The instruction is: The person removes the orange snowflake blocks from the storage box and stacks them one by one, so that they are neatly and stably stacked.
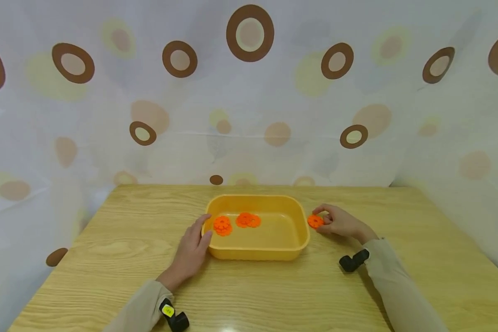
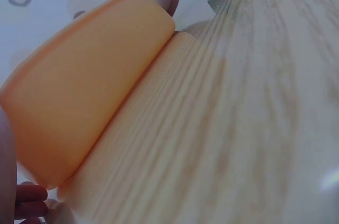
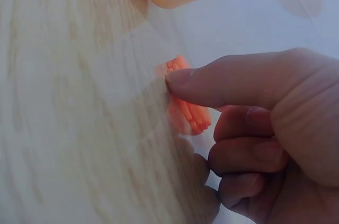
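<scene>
A yellow plastic basin (image 1: pixel 255 253) sits on the table, with several orange notched discs (image 1: pixel 222 224) in two overlapping groups on its left side and middle. My left hand (image 1: pixel 191 249) holds the basin's left end, its thumb and forefinger at the rim. In the left wrist view, curled fingers (image 2: pixel 32 193) show beside the basin's lower corner. Just right of the basin, my right hand (image 1: pixel 342 222) pinches more orange notched discs (image 1: pixel 315 222) between thumb and fingers. Seen edge-on in the right wrist view, these discs (image 3: pixel 192 108) show layers, close to the tabletop; their count is unclear.
The wood-grain table (image 1: pixel 249 295) is glossy and runs back to a pale cloth (image 1: pixel 240 110) printed with circles, which also hangs along the sides. Black wrist cameras (image 1: pixel 178 320) sit on both sleeves. The basin's raised wall stands between the two hands.
</scene>
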Motion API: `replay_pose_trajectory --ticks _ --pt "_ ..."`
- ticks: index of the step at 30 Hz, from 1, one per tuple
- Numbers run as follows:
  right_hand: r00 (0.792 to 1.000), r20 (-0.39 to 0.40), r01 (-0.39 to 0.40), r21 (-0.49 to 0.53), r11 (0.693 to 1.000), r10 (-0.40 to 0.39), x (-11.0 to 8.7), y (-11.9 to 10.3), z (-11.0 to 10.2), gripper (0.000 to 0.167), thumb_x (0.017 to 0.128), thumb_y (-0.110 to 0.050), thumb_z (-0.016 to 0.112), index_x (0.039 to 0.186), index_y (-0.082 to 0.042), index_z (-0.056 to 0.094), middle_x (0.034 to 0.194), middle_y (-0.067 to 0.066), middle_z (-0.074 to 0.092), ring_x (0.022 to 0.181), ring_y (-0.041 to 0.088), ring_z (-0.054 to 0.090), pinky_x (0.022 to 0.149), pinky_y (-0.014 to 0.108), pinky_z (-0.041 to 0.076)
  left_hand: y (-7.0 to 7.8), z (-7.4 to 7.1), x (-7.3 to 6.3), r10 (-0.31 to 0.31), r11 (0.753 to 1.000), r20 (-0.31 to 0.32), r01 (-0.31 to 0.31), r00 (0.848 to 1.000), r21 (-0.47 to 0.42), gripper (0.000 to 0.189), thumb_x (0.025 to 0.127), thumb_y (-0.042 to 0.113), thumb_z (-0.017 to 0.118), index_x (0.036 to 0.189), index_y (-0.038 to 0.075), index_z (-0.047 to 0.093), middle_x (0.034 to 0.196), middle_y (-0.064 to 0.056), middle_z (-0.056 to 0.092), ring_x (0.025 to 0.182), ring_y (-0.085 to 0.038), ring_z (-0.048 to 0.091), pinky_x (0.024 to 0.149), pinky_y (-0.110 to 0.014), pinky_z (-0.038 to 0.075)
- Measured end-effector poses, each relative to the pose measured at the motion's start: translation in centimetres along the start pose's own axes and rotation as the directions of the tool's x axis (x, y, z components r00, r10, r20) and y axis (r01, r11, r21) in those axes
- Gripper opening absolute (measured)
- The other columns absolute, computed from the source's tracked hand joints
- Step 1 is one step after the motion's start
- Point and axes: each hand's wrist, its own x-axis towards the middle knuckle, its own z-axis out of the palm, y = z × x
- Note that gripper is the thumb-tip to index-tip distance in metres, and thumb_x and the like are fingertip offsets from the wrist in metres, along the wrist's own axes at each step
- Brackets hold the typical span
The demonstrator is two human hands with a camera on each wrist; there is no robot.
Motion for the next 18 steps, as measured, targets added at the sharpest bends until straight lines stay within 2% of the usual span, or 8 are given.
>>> replay_pose_trajectory --ticks 2,6,9,13,17,18 --pt "1.000 0.002 0.003 -0.002 1.000 -0.003 -0.01 0.00 0.00 0.051 0.083 -0.012 0.072 0.125 0.006 0.049 0.064 -0.003 0.035 0.054 0.007 0.033 0.056 0.022 0.031 -0.07 0.09 -0.07 0.000 1.000 -0.002 0.000 1.000 -0.011 0.042 0.100 0.019 0.046 0.140 0.007 0.043 0.106 -0.018 0.058 0.099 -0.032 0.051 0.088 -0.048 0.040" --pt "1.000 0.007 0.010 -0.005 1.000 -0.010 0.11 -0.02 -0.07 0.053 0.083 -0.012 0.072 0.127 0.007 0.047 0.064 -0.003 0.036 0.054 0.008 0.034 0.055 0.021 0.031 -0.32 0.16 -0.02 0.020 1.000 -0.011 -0.020 1.000 -0.018 0.043 0.100 0.021 0.046 0.140 0.007 0.043 0.129 -0.024 0.054 0.112 -0.039 0.051 0.096 -0.056 0.039" --pt "1.000 0.011 0.007 -0.013 1.000 -0.007 0.12 0.01 -0.05 0.054 0.084 -0.012 0.071 0.127 0.007 0.047 0.064 -0.003 0.037 0.054 0.008 0.034 0.055 0.021 0.031 -0.41 0.14 0.02 0.024 1.000 -0.010 -0.025 1.000 -0.010 0.043 0.100 0.021 0.045 0.140 0.006 0.043 0.114 -0.020 0.058 0.104 -0.035 0.052 0.092 -0.052 0.040" --pt "1.000 0.008 0.001 -0.003 1.000 -0.001 -0.05 -0.07 0.04 0.052 0.087 -0.014 0.068 0.129 0.007 0.046 0.063 -0.002 0.040 0.053 0.008 0.036 0.055 0.022 0.033 -0.39 0.19 -0.01 0.033 0.999 -0.016 -0.033 0.999 0.010 0.042 0.100 0.020 0.046 0.139 0.006 0.044 0.098 -0.015 0.057 0.094 -0.030 0.050 0.085 -0.046 0.040" --pt "1.000 -0.029 -0.007 0.026 1.000 0.008 -0.08 -0.39 0.17 0.045 0.093 -0.015 0.060 0.130 0.006 0.046 0.062 -0.001 0.041 0.051 0.009 0.036 0.054 0.023 0.034 -0.35 0.19 -0.01 0.034 0.999 -0.016 -0.034 0.999 0.012 0.042 0.100 0.021 0.045 0.139 0.006 0.043 0.106 -0.016 0.058 0.098 -0.030 0.051 0.087 -0.048 0.041" --pt "0.999 -0.043 -0.005 0.037 0.999 0.006 -0.06 -0.54 0.20 0.043 0.094 -0.016 0.058 0.130 0.005 0.046 0.062 -0.001 0.040 0.051 0.009 0.035 0.054 0.023 0.034 -0.32 0.18 -0.01 0.029 1.000 -0.011 -0.029 1.000 0.007 0.042 0.100 0.021 0.045 0.140 0.006 0.043 0.103 -0.015 0.057 0.097 -0.030 0.050 0.086 -0.047 0.040"
